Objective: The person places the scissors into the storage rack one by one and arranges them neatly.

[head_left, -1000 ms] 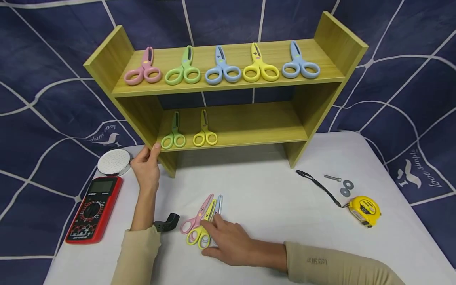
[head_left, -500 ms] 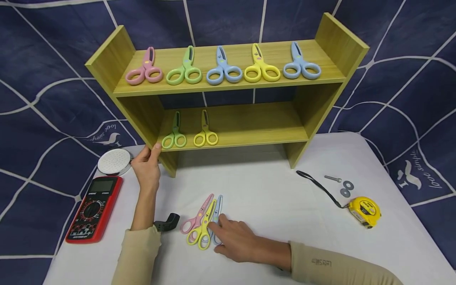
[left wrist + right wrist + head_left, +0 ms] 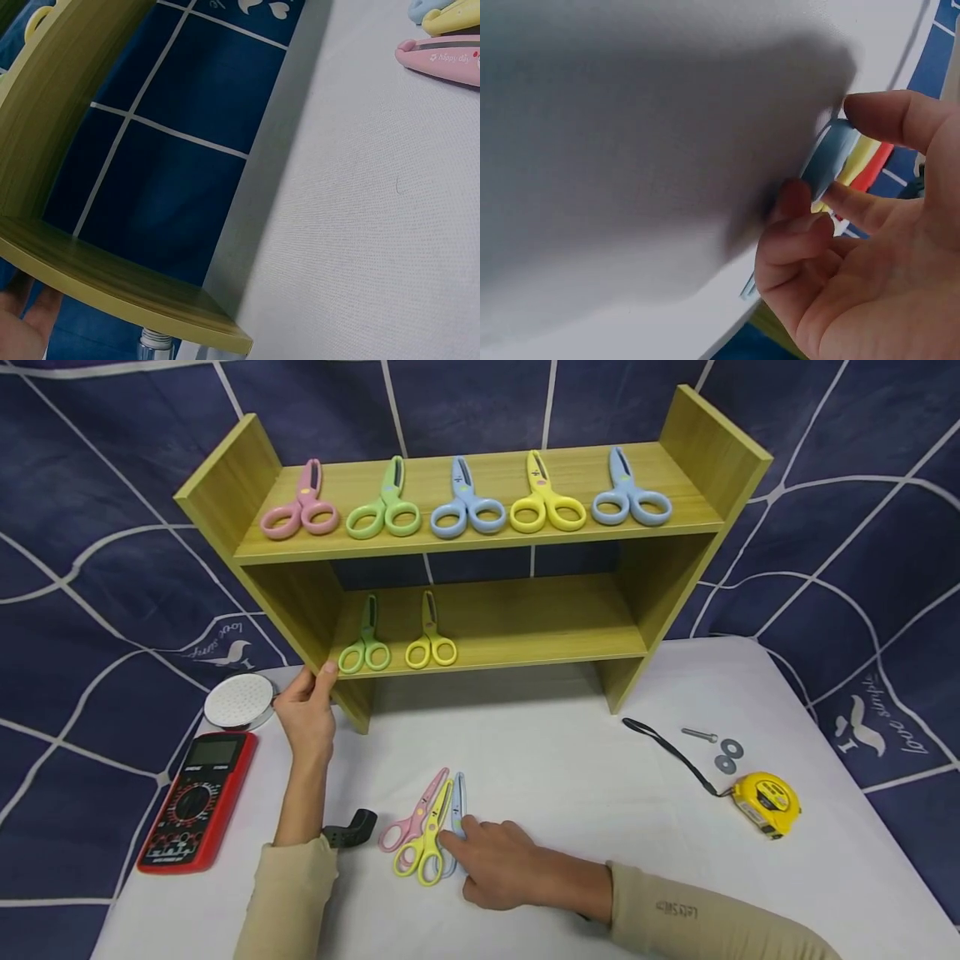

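My left hand (image 3: 307, 718) grips the lower left side panel of a wooden shelf (image 3: 540, 627), its thumb at the front edge; in the left wrist view, fingers (image 3: 41, 315) show behind the panel (image 3: 112, 289). On the white table my right hand (image 3: 498, 864) pinches the handle of blue scissors (image 3: 457, 802), thumb and curled fingers around the handle (image 3: 831, 159) in the right wrist view. Yellow scissors (image 3: 441, 806) and pink scissors (image 3: 426, 802) lie overlapping just left of it, points toward the shelf.
Several scissors, including a pink pair (image 3: 303, 506), line the top board; green scissors (image 3: 366, 639) and yellow scissors (image 3: 431, 639) lie on the lower board. A multimeter (image 3: 197, 802) and shower head (image 3: 240, 700) sit left; a tape measure (image 3: 767, 802), bolt (image 3: 699, 735) and washers (image 3: 731, 748) sit right.
My right hand has shifted right from over the yellow scissors to the blue scissors, which have turned slightly, their tip moving left. My left hand has stayed on the shelf.
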The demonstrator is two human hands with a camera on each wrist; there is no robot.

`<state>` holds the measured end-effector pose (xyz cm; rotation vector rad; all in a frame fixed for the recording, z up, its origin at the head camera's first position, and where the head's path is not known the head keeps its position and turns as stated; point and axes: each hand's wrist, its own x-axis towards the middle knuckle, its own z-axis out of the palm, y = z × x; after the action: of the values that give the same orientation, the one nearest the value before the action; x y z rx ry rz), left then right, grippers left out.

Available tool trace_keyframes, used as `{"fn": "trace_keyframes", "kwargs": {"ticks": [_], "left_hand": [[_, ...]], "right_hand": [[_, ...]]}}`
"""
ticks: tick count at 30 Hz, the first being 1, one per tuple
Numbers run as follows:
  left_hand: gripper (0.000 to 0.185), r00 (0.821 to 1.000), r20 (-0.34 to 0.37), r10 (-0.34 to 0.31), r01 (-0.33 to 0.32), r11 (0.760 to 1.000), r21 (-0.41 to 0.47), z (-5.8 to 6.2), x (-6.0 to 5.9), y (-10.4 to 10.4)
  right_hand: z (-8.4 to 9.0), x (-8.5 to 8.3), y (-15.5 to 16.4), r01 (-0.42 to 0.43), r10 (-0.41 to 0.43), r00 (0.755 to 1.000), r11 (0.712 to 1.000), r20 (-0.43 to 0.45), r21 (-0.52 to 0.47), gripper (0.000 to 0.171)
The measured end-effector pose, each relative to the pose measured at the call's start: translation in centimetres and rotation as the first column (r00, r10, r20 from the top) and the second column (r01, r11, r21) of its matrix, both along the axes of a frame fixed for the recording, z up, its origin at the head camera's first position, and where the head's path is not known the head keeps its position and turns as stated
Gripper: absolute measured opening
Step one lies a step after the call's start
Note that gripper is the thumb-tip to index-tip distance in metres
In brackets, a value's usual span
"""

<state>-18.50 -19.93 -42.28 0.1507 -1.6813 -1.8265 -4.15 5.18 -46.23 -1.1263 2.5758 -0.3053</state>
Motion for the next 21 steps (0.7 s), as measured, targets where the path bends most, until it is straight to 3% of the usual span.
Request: {"fn": "trace_keyframes", "kwargs": {"ticks": [8,12,16,21], "left_hand": [[0.027,1.0,-0.002,0.003,-0.003,1.0,-0.019,0.0,0.0,0.0],[0.028,1.0,0.006,-0.004,0.004,1.0,-0.026,0.0,0.0,0.1],[0.028,1.0,0.005,-0.01,0.011,1.0,-0.01,0.0,0.1,0.0],[0.028,1.0,-0.019,-0.017,0.017,1.0,0.01,-0.2,0.0,0.0]], "right_hand": [[0.1,0.3,0.7,0.055,-0.047,0.995,0.994,0.086,-0.091,0.044],[0.3,0.3,1.7,0.11,-0.104,0.994,0.976,0.042,-0.186,0.043],[1.1,-0.1,2.6,0.125,-0.151,0.987,0.939,-0.058,-0.319,0.045],[3.3,-1.2,3.3,0.087,-0.231,0.948,0.85,-0.22,-0.519,0.047]]}}
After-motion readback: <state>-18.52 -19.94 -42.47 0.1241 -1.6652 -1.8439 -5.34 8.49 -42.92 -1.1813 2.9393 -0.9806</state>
